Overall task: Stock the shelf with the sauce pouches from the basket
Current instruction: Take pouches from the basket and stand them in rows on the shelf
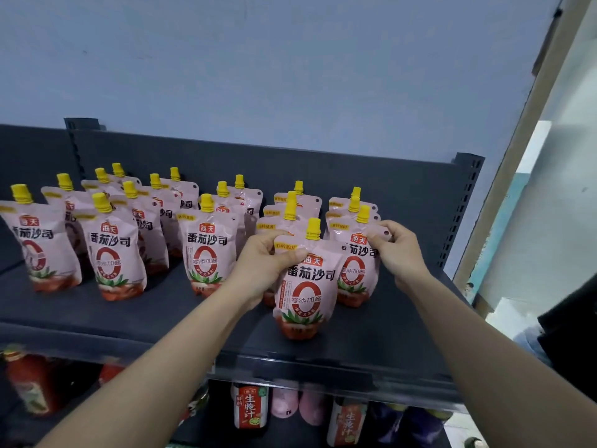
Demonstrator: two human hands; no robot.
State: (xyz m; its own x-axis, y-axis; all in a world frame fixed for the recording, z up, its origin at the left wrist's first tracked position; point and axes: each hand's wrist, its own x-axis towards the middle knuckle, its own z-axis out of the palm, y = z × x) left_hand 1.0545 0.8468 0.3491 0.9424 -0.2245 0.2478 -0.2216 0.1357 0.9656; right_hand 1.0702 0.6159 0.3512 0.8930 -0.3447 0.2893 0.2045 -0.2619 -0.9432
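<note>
Several pink sauce pouches with yellow caps stand in rows on a dark shelf [168, 315]. My left hand [265, 263] grips the upper left corner of the nearest pouch [305, 292], which stands upright near the shelf's front edge. My right hand [399, 250] pinches the top right corner of the pouch behind it [357, 270], at the right end of the rows. No basket is in view.
A dark back panel [290, 163] and a perforated upright [465, 202] bound the shelf. Bottles and jars [250, 409] sit on the shelf below. A pale wall and door frame lie to the right.
</note>
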